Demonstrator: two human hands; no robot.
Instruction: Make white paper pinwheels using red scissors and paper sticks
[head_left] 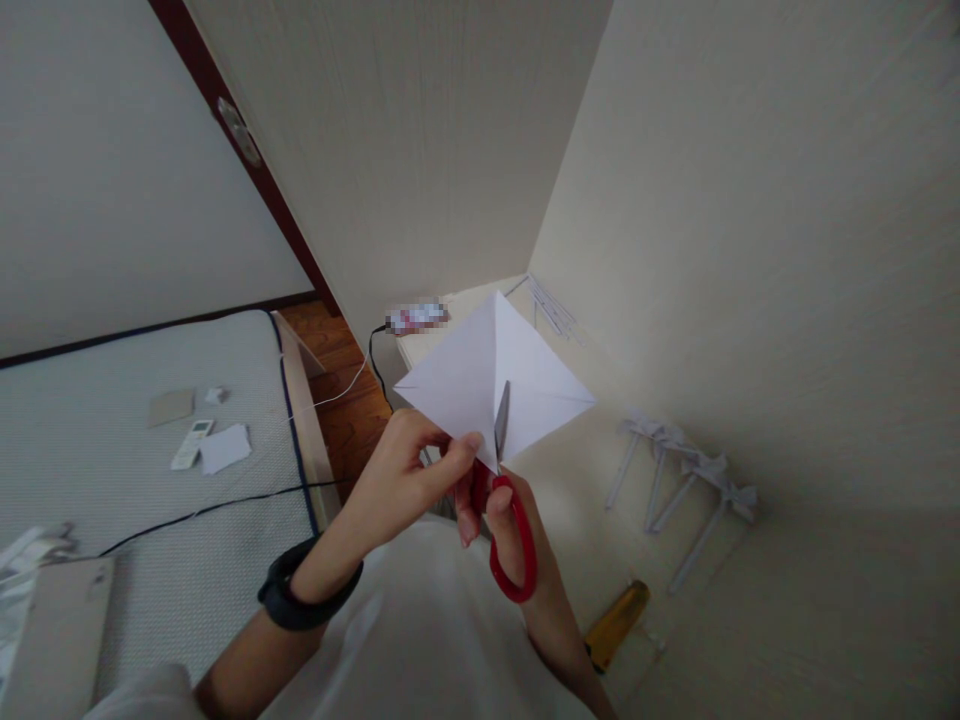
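Note:
A white square of paper point(457, 372) with crease lines is held up in front of me, one corner toward my body. My left hand point(424, 470) pinches it near that corner between thumb and fingers. In my right hand point(510, 515) is a pair of red-handled scissors point(525, 570), with the thumb through one loop. One blade lies over the paper, pointing away from me along the middle crease near the close corner. The other blade is hidden behind the sheet. A dark band point(311, 590) circles my left wrist.
White paper pinwheels point(701, 470) on sticks lie right on the pale tabletop point(570, 500), thin white sticks point(551, 305) at its back. A yellow object point(619, 625) lies near right. On the left, a mattress point(210, 350) holds a remote point(193, 445), paper pieces point(225, 448) and a black cable point(217, 508).

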